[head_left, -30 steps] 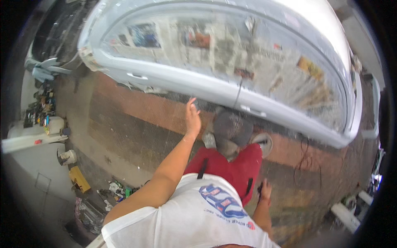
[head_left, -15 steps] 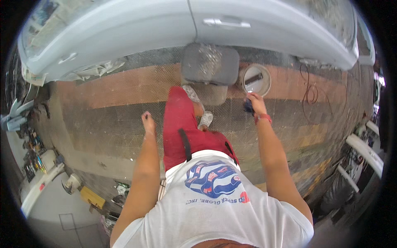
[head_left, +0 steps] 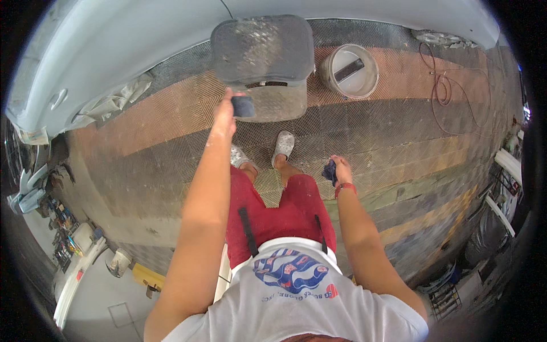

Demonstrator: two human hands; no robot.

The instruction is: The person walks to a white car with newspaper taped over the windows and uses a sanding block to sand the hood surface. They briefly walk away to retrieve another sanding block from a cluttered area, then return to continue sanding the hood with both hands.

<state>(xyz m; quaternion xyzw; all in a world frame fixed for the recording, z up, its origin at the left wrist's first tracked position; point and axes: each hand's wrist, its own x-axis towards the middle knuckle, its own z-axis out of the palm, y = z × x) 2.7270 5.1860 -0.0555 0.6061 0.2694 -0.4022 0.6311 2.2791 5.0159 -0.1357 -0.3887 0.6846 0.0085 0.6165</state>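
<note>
Dark blue block (head_left: 244,106) sits pinched in the left hand (head_left: 225,112) at upper centre, hiding part of the grey step stool (head_left: 263,50); right hand (head_left: 342,170), lower than before, grips a bunched dark cloth (head_left: 329,170), mostly hidden.

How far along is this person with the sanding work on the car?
Done: the car body is masked with paper and looks matt. In hand: the left hand holds a dark sanding block, the right hand a dark cloth, both away from the panel, above the step stool. Left: cannot tell how much of the panel remains. A white bucket stands nearby.
</note>
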